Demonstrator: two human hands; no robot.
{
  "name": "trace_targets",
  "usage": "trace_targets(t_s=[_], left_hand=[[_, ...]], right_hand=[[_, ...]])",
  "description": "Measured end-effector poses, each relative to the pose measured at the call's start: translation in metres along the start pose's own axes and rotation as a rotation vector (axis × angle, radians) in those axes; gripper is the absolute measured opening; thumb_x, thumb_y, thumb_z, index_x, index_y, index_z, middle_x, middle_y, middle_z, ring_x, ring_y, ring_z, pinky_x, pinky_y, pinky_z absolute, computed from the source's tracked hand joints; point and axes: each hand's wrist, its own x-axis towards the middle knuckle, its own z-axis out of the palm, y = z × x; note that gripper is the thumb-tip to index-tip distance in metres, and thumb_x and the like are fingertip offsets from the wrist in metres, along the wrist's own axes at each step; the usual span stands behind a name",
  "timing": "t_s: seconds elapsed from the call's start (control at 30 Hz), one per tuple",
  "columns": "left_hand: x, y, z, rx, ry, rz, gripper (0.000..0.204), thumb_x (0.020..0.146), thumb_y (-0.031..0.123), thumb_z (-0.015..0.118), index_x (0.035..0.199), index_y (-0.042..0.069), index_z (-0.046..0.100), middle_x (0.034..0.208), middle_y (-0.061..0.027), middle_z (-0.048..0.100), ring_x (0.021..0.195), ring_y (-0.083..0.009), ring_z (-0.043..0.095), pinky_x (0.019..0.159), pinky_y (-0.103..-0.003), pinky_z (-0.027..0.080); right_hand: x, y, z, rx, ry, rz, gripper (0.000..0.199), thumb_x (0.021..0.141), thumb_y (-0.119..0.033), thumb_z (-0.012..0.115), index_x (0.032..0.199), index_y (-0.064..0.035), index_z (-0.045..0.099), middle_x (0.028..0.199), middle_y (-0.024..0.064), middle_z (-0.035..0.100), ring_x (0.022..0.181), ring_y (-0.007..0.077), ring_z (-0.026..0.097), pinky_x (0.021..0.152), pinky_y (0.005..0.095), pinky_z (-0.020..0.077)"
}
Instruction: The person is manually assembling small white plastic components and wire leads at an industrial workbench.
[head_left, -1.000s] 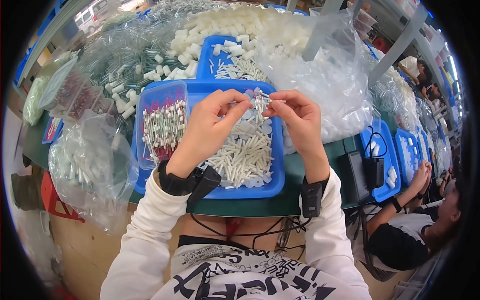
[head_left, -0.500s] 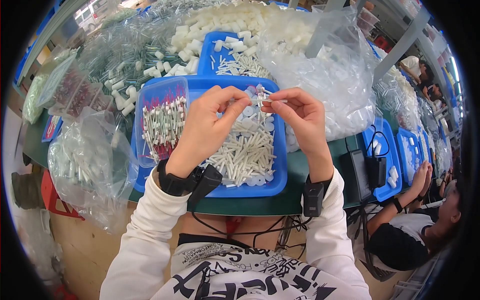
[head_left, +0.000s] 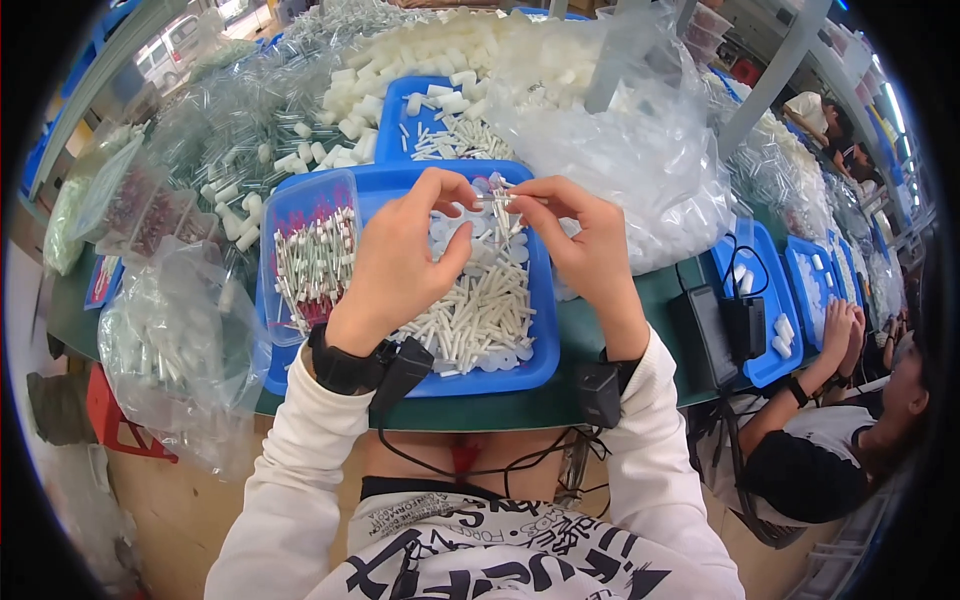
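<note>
Above the blue tray (head_left: 545,300), my right hand (head_left: 590,240) pinches a thin white stick (head_left: 490,199) between thumb and fingertips, its end pointing toward my left hand. My left hand (head_left: 405,250) is open, thumb well apart from the curled index finger, nothing visible in its grasp. Its fingertips hover close to the stick's end. In the tray below lies a pile of short white sticks (head_left: 470,315) with some translucent round discs (head_left: 503,359). Left of my left hand stands a clear plastic box (head_left: 268,255) full of white-tipped pieces with pink ends (head_left: 318,262).
Behind the tray is another blue tray (head_left: 395,115) with white pieces. Clear plastic bags (head_left: 620,150) (head_left: 170,330) bulge at both sides. A black adapter (head_left: 703,335) with cables stands on the right. A co-worker (head_left: 830,440) sits at the far right.
My left thumb and index finger have parted and let go of the stick's end. The right hand still pinches it. The whole view has shifted slightly.
</note>
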Motion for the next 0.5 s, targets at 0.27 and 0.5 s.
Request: trace_targets(t_s=[0.27,0.5], left_hand=[[0.0,0.013,0.01,0.168,-0.065,0.221,0.01,0.078,0.007,0.07,0.088,0.007,0.069,0.084,-0.0079,0.069,0.076,-0.0266,0.064,0.066,-0.034,0.046],[-0.023,0.055,0.025,-0.26,-0.387,-0.078,0.008,0.083,-0.005,0.059,0.089,-0.003,0.065,0.078,-0.0104,0.069,0.073,-0.0177,0.068,0.069,-0.026,0.05]], right_hand=[[-0.038,-0.009,-0.018,0.21,0.031,0.055,0.011,0.089,-0.008,0.06,0.095,-0.001,0.064,0.077,0.0083,0.067,0.068,0.0138,0.065,0.061,0.0253,0.0498],[-0.101,-0.056,-0.077,0.008,-0.059,0.102,0.029,0.081,-0.015,0.071,0.108,-0.0063,0.067,0.1,0.0087,0.069,0.08,0.0212,0.066,0.065,0.0282,0.0512]])
